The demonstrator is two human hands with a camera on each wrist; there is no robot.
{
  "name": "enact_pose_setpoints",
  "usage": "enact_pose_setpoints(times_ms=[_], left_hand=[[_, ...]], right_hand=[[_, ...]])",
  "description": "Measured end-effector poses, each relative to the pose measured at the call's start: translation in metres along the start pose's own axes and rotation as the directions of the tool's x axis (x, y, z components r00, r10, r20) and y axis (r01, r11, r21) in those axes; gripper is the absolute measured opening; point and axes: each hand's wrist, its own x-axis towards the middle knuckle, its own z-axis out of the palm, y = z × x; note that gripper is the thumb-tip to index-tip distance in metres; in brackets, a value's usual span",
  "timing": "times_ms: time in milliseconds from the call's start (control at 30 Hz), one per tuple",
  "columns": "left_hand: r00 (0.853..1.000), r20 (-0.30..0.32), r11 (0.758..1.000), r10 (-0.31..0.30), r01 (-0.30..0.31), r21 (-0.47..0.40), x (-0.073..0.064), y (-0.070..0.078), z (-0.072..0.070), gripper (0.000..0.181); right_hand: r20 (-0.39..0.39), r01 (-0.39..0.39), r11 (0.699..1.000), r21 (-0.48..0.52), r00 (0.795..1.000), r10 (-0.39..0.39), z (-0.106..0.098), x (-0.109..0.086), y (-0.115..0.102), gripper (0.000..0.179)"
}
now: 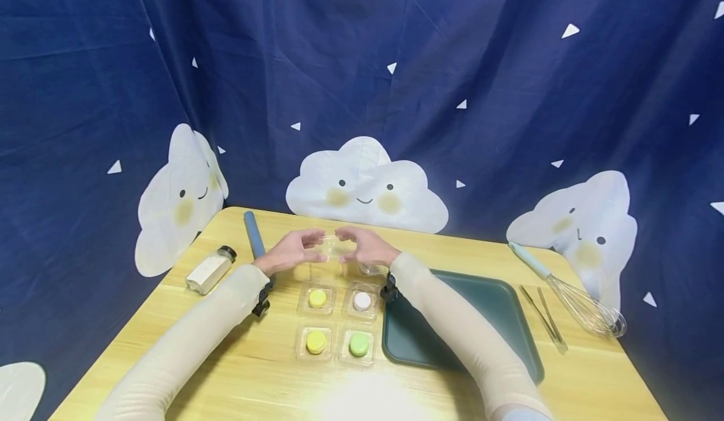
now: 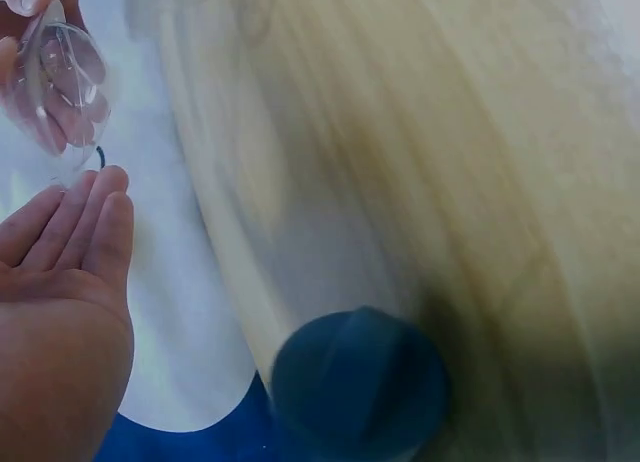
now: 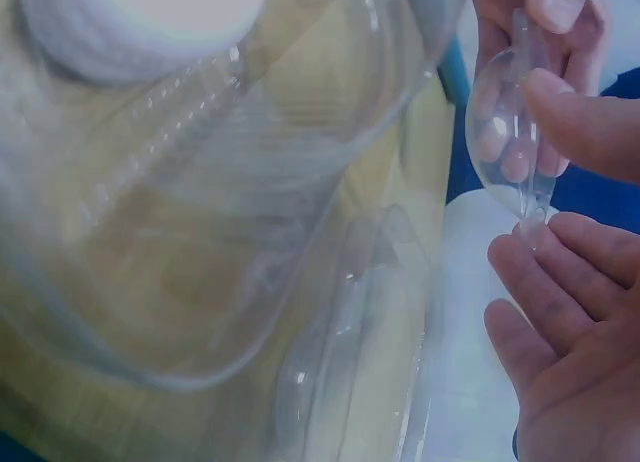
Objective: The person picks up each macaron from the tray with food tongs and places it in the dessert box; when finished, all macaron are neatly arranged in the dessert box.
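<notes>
Over the far middle of the table, my left hand (image 1: 291,251) and my right hand (image 1: 369,248) hold a clear plastic shell (image 1: 331,247) between them. In the right wrist view, the right thumb and fingers pinch the shell's edge (image 3: 535,132). The left fingers lie on its far side; the left wrist view shows that hand (image 2: 65,302) with extended fingers at the shell (image 2: 62,97). Nearer me, a yellow macaron (image 1: 317,298), a whitish one (image 1: 362,301), another yellow one (image 1: 316,342) and a green one (image 1: 359,344) sit in separate clear trays.
A dark green tray (image 1: 441,339) lies under the right forearm. Right of it are metal tongs (image 1: 545,320) and a whisk (image 1: 571,295). On the left stand out a blue rolling pin (image 1: 254,235) and a black-capped jar (image 1: 209,271) lying down. More clear plastic (image 3: 350,332) is beneath the right hand.
</notes>
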Motion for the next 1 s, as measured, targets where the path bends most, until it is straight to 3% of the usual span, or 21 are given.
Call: enact_pose_setpoints(times_ms=[300,533,633,733,800,833,900,1000], left_hand=[[0.996,-0.058,0.998,0.067,-0.068,-0.004,-0.003,0.012,-0.004,0.076],[0.991,-0.083,0.994,0.103,-0.106,-0.031,-0.005,0.024,-0.004,0.070],[0.989,-0.096,0.987,0.116,-0.126,-0.099,-0.003,0.028,-0.003,0.065],[0.991,-0.108,0.960,0.085,-0.110,-0.259,0.000,0.033,-0.004,0.058],[0.996,-0.084,0.920,0.040,-0.069,-0.385,0.001,0.036,-0.006,0.060],[0.998,-0.059,0.891,0.014,-0.039,-0.452,0.001,0.038,-0.007,0.063],[1.000,0.022,0.825,-0.019,0.028,-0.565,0.001,0.041,-0.010,0.070],[0.988,0.154,0.751,-0.019,0.117,-0.650,0.002,0.046,-0.016,0.077]], right_hand=[[-0.085,0.069,0.994,0.087,0.994,-0.061,-0.007,-0.009,-0.004,0.072],[-0.159,0.083,0.991,0.103,0.985,-0.066,-0.012,-0.019,-0.012,0.066],[-0.214,0.102,0.993,0.060,0.973,-0.087,-0.015,-0.024,-0.016,0.067],[-0.292,0.142,0.984,-0.108,0.941,-0.168,-0.019,-0.029,-0.020,0.073],[-0.337,0.191,0.940,-0.283,0.898,-0.284,-0.023,-0.032,-0.022,0.077],[-0.352,0.220,0.898,-0.381,0.864,-0.361,-0.025,-0.033,-0.024,0.079],[-0.347,0.279,0.766,-0.579,0.766,-0.541,-0.029,-0.035,-0.025,0.078],[-0.280,0.328,0.536,-0.778,0.583,-0.763,-0.036,-0.036,-0.027,0.069]])
